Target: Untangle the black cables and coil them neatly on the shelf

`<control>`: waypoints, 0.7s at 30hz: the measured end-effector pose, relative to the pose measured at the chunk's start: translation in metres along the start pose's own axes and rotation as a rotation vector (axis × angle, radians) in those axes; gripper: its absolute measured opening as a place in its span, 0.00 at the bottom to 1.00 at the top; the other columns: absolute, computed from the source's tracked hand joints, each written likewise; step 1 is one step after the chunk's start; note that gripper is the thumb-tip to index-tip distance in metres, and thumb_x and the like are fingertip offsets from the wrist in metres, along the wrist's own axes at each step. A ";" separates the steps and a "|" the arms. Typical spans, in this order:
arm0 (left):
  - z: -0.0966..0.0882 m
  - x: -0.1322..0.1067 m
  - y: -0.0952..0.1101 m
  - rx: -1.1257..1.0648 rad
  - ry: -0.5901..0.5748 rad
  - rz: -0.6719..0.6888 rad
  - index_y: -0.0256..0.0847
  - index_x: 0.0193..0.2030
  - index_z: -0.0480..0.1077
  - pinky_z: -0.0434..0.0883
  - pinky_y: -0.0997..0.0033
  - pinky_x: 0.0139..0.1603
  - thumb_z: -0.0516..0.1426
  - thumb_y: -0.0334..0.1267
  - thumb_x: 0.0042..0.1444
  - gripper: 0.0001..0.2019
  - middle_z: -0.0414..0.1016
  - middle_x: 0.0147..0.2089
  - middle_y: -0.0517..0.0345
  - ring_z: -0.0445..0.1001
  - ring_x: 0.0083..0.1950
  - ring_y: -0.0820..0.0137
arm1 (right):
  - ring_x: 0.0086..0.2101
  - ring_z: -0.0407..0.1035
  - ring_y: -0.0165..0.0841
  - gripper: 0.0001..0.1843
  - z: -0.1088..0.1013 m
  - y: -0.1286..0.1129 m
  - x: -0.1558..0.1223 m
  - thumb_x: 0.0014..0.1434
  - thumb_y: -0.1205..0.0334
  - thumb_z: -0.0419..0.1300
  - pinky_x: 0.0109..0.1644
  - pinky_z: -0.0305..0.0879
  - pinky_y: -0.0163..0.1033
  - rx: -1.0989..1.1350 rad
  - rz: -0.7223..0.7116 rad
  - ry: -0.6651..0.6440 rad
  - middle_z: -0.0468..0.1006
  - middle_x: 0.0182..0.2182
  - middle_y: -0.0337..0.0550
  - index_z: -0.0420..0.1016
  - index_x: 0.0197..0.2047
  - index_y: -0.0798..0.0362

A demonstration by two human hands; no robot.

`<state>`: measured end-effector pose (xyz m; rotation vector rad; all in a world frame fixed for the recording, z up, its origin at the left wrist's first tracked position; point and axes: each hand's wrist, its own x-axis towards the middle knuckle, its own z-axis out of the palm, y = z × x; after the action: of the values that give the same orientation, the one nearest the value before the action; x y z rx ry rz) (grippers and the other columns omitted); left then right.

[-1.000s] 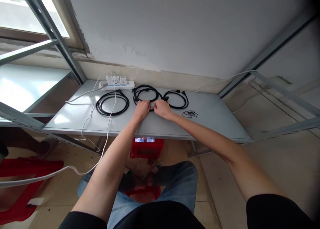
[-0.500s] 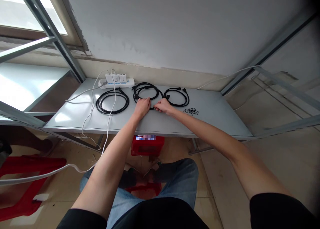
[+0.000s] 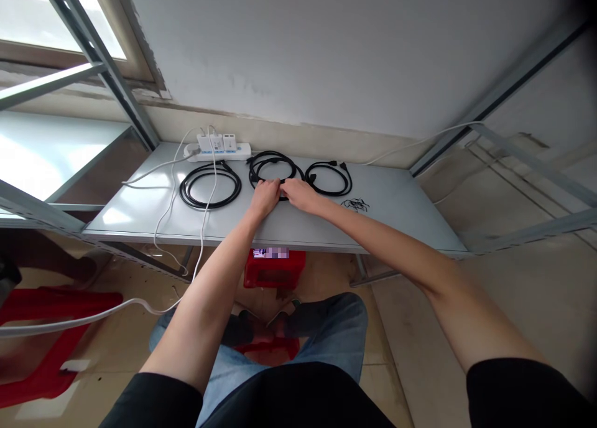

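Note:
Three coils of black cable lie in a row on the grey shelf (image 3: pixel 396 219). At the near side of the middle cable coil (image 3: pixel 295 167), my left hand (image 3: pixel 267 196) is closed with its fingers wrapped on the cable. Right beside it, touching at the fingertips, my right hand (image 3: pixel 298 193) is also closed over the same stretch of cable; what its fingers pinch is hidden. The left cable coil (image 3: pixel 186 195) and the right cable coil (image 3: pixel 347 182), with plug ends showing, lie apart from both hands. A small pile of thin black ties (image 3: pixel 355 204) rests right of my right hand.
A white power strip (image 3: pixel 242 152) with chargers stands against the wall. White cords (image 3: pixel 204 226) hang from it over the front edge. Metal posts (image 3: pixel 100 67) frame the shelf. Below are a red stool (image 3: pixel 275 272) and another red stool (image 3: pixel 41 378).
My right hand has shifted left and slightly up, closing the gap to my left hand. My left hand stays on the middle coil.

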<state>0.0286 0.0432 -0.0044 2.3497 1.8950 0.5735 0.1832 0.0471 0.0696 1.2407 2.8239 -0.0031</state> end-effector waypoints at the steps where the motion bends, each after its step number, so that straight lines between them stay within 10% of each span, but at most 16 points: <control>1: 0.000 0.000 0.000 -0.004 0.000 0.002 0.38 0.54 0.75 0.66 0.54 0.60 0.48 0.31 0.74 0.14 0.85 0.53 0.37 0.81 0.58 0.48 | 0.49 0.79 0.46 0.17 -0.001 -0.002 -0.001 0.69 0.78 0.55 0.47 0.66 0.42 -0.024 -0.022 -0.006 0.84 0.50 0.61 0.84 0.51 0.60; 8: -0.002 -0.001 0.001 -0.024 0.005 0.002 0.38 0.54 0.75 0.66 0.54 0.60 0.49 0.30 0.71 0.14 0.85 0.53 0.37 0.80 0.59 0.48 | 0.50 0.80 0.48 0.18 -0.003 -0.006 0.004 0.63 0.79 0.60 0.48 0.69 0.43 -0.005 0.022 -0.033 0.85 0.51 0.60 0.83 0.53 0.59; 21: -0.008 -0.002 0.006 -0.005 -0.014 -0.021 0.37 0.53 0.75 0.65 0.56 0.61 0.45 0.36 0.78 0.17 0.84 0.54 0.35 0.81 0.58 0.51 | 0.26 0.74 0.29 0.13 0.012 0.029 0.016 0.58 0.82 0.68 0.41 0.75 0.34 0.900 0.251 -0.072 0.81 0.23 0.38 0.75 0.32 0.55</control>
<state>0.0312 0.0388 0.0041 2.3221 1.9080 0.5577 0.1944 0.0785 0.0570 1.6387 2.6054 -1.3880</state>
